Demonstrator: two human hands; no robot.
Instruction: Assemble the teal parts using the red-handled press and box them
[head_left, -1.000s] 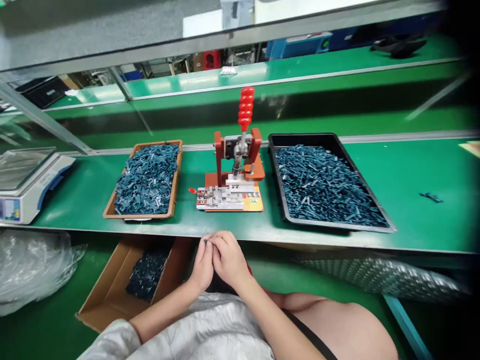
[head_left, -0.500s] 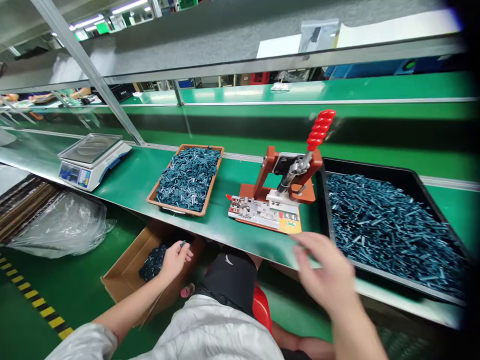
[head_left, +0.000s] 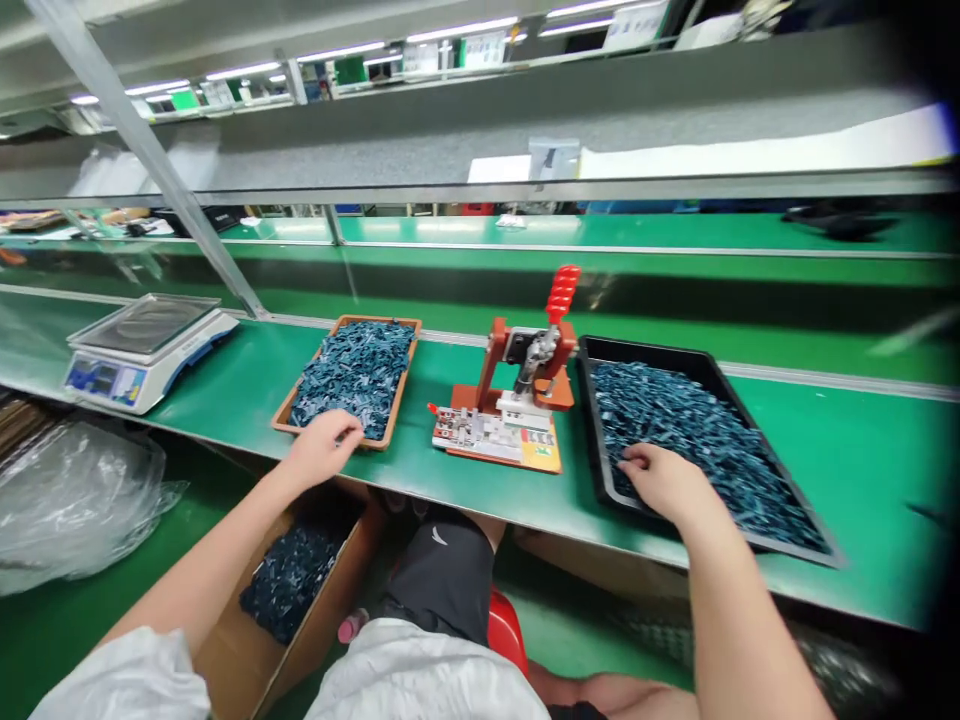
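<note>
Pick-up step, I'd say: left hand (head_left: pixel 324 447) curled on the dark parts (head_left: pixel 356 365) at the brown tray's (head_left: pixel 379 444) near edge, right hand (head_left: pixel 664 482) curled into the black tray's (head_left: pixel 645 345) pile (head_left: pixel 697 420) on the desk (head_left: pixel 825 440), pinch unclear either side; a lift calls for one piece isolated.
</note>
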